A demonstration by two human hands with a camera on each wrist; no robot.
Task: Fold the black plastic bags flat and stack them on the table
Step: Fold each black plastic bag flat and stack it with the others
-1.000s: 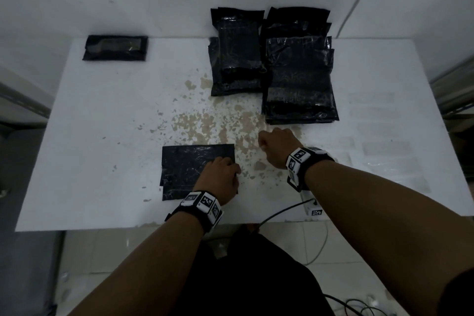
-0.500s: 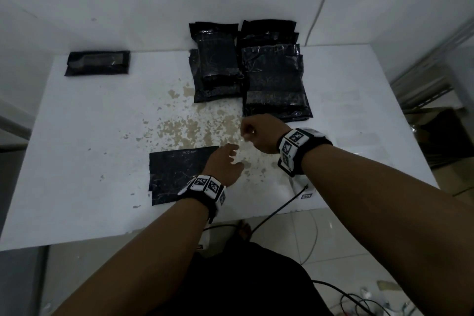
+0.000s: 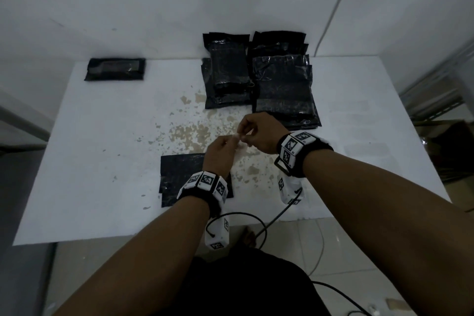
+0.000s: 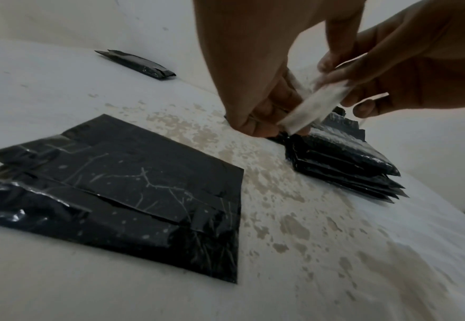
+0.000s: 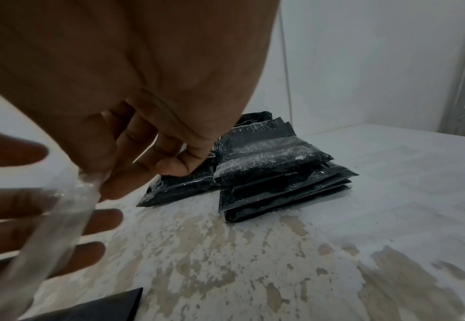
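My left hand (image 3: 220,155) is raised above the white table (image 3: 102,136), fingers curled, pinching one end of a clear strip of tape (image 4: 312,106). My right hand (image 3: 259,133) pinches the other end between thumb and fingertips. Black plastic bags lie in four places: one small folded bundle (image 3: 115,69) at the far left, one flattened folded bag (image 3: 183,177) under my left wrist, and two stacks, a left stack (image 3: 227,77) and a right stack (image 3: 284,87), side by side against the wall.
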